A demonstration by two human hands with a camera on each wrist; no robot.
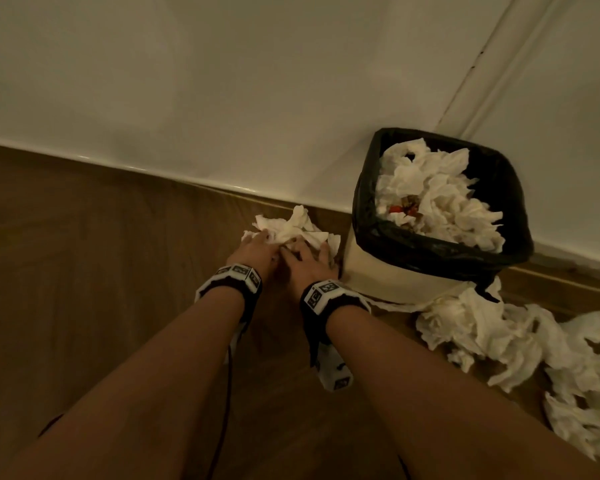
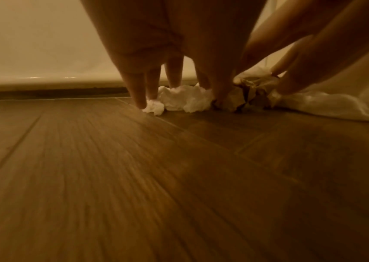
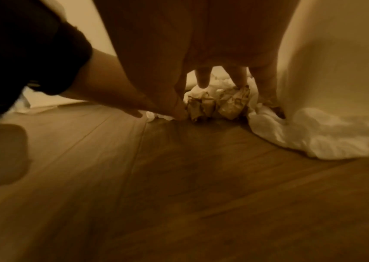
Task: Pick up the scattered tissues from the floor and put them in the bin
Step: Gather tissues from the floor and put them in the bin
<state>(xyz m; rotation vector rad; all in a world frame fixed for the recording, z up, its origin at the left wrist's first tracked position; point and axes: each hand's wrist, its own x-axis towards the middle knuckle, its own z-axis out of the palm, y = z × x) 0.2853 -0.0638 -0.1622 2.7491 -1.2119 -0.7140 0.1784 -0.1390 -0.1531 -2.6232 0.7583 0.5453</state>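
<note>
A clump of crumpled white tissues (image 1: 291, 226) lies on the wooden floor by the skirting, just left of the bin (image 1: 378, 271). My left hand (image 1: 257, 247) and right hand (image 1: 309, 258) are both down on it, side by side. In the left wrist view my left hand (image 2: 179, 99) has its fingertips behind the tissue (image 2: 186, 97) and its thumb in front. My right hand (image 3: 212, 99) grips a brownish crumpled wad (image 3: 230, 104) between thumb and fingers. The bin has a black liner (image 1: 430, 251) and holds several tissues (image 1: 430, 188).
More scattered tissues (image 1: 499, 330) lie on the floor to the right of the bin, reaching to the frame's right edge. A white wall (image 1: 222, 81) runs behind. Bare wooden floor (image 1: 101, 271) stretches to the left. A cable (image 1: 227, 375) hangs from my left wrist.
</note>
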